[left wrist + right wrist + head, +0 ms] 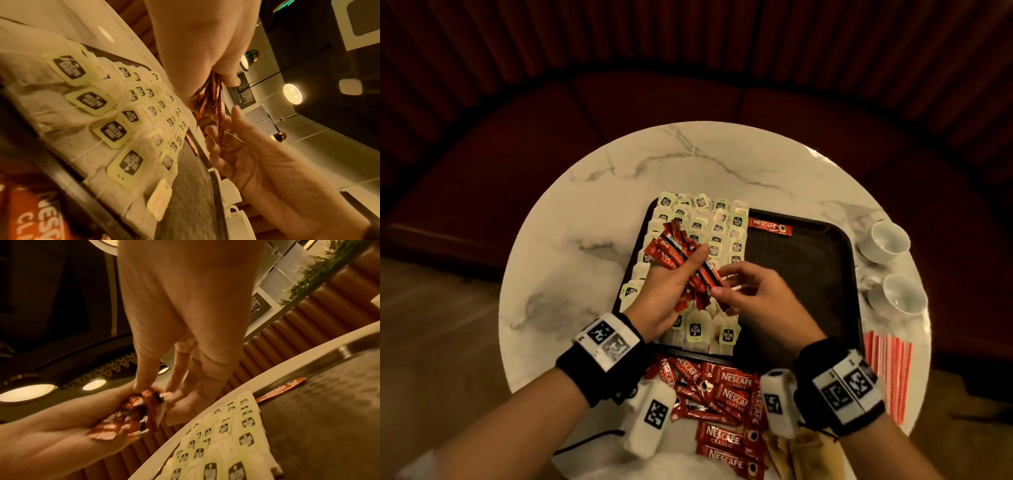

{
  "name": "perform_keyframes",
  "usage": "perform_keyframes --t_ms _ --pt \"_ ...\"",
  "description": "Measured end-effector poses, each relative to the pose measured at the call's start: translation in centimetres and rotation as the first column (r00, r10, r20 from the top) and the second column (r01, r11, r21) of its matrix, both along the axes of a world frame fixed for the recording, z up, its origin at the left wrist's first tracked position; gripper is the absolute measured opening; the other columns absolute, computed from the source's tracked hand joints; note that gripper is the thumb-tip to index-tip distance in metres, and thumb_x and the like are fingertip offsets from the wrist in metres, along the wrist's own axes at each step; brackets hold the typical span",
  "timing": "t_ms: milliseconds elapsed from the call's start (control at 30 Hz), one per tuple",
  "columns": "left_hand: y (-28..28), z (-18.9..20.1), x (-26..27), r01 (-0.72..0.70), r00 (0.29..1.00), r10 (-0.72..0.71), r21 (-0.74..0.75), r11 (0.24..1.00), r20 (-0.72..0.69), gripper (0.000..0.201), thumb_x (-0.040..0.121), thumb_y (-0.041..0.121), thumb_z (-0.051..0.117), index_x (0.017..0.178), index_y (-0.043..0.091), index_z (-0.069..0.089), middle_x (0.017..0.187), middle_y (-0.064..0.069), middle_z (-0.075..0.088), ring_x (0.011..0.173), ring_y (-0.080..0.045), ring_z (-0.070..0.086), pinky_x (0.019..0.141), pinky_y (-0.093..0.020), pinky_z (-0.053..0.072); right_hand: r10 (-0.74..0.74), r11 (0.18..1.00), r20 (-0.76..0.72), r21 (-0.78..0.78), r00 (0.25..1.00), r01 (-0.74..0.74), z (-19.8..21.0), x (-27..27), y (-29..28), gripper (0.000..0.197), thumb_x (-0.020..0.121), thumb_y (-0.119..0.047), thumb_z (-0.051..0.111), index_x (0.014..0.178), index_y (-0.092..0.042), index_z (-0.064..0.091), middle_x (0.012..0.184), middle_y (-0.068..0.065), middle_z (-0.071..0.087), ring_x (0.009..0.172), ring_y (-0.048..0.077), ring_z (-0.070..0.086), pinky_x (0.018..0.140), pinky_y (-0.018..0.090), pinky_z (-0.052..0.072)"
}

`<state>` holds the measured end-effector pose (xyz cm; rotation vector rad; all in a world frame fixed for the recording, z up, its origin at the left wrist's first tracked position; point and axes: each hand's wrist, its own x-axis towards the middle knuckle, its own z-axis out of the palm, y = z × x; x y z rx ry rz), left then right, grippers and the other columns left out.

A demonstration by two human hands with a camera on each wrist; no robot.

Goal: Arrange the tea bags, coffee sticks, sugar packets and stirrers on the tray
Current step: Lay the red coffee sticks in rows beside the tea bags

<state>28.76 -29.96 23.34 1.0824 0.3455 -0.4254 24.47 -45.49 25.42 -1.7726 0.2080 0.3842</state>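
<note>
Left hand (661,294) clenches coffee sticks (681,257); right hand's (756,291) grip pinches their ends.

Worktop (619,192) polished veined marble, glossy. Tray (825,260) dark matt, finely textured. Coffee sticks (726,387) glossy red foil. Tea bags (698,329) thin paper, card tags. Cups (887,240) glazed white ceramic.

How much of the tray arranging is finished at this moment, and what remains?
Done: tea bags fill the left part of the tray in rows, and one coffee stick lies beside them. In hand: the left hand grips a bundle of coffee sticks; the right hand pulls one out. Left: the loose coffee sticks, stirrers and brown packets on the table.
</note>
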Motion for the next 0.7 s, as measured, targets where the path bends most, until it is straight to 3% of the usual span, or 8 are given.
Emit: perform_keyframes --t_ms 100,200,367,500,600,700 --pt "-0.2 0.4 -0.2 0.006 1.000 -0.006 -0.009 1.000 0.018 0.039 0.075 0.025 0.073 0.109 0.008 0.064 0.095 -0.007 0.075 0.095 -0.025 0.072 0.087 -0.043 0.056 -0.080 0.995 0.039 0.068 0.996 0.077 -0.4 -0.6 0.0 0.026 0.084 -0.013 0.076 0.108 -0.016 0.066 0.088 0.007 0.072 0.074 0.016 0.070 0.070 0.025 0.057" --pt "0.1 0.6 -0.1 0.028 0.999 -0.029 0.015 0.999 0.040 0.032 0.077 0.024 0.073 0.105 0.011 0.065 0.090 -0.004 0.076 0.092 -0.023 0.072 0.086 -0.039 0.057 -0.147 0.985 0.110 0.108 0.983 0.136 -0.3 -0.8 -0.7 0.023 0.082 -0.009 0.076 0.104 -0.013 0.069 0.087 0.006 0.073 0.078 0.013 0.070 0.069 0.022 0.055" --pt "0.8 1.2 -0.2 0.051 0.995 -0.057 0.069 0.996 0.080 0.040 0.074 0.032 0.073 0.105 0.008 0.065 0.087 -0.003 0.075 0.075 -0.014 0.069 0.066 -0.031 0.059 -0.238 0.965 0.385 -0.015 0.892 0.264 -0.2 -0.8 -2.4 0.019 0.080 -0.004 0.077 0.094 -0.017 0.074 0.090 -0.003 0.074 0.089 0.010 0.070 0.080 0.021 0.054" --pt "0.5 2.0 -0.7 0.190 0.977 -0.195 0.071 0.979 0.082 0.029 0.086 0.031 0.066 0.109 0.013 0.064 0.096 -0.006 0.076 0.083 -0.019 0.073 0.070 -0.034 0.062 -0.164 0.928 0.651 -0.152 0.741 0.339 -0.3 -1.2 -2.8 0.017 0.080 0.002 0.075 0.092 -0.010 0.075 0.100 -0.002 0.068 0.099 0.008 0.064 0.087 0.018 0.052" --pt "0.3 2.5 -0.8 0.204 0.975 -0.205 0.021 0.979 0.088 0.022 0.089 0.022 0.065 0.109 0.012 0.062 0.092 -0.006 0.076 0.081 -0.018 0.073 0.071 -0.032 0.060 -0.108 0.897 0.736 -0.218 0.668 0.385 -0.3 -1.5 -3.2 0.014 0.080 0.002 0.075 0.092 -0.006 0.075 0.107 0.003 0.064 0.105 0.009 0.061 0.090 0.016 0.050" --pt "0.2 2.5 -0.7 0.211 0.967 -0.217 0.054 0.976 0.134 0.020 0.087 0.009 0.068 0.105 0.008 0.061 0.089 -0.006 0.075 0.081 -0.020 0.073 0.068 -0.030 0.061 -0.078 0.898 0.762 -0.226 0.643 0.377 -0.2 -1.8 -3.6 0.013 0.080 0.001 0.074 0.093 -0.005 0.075 0.111 0.005 0.061 0.108 0.008 0.059 0.090 0.013 0.048"
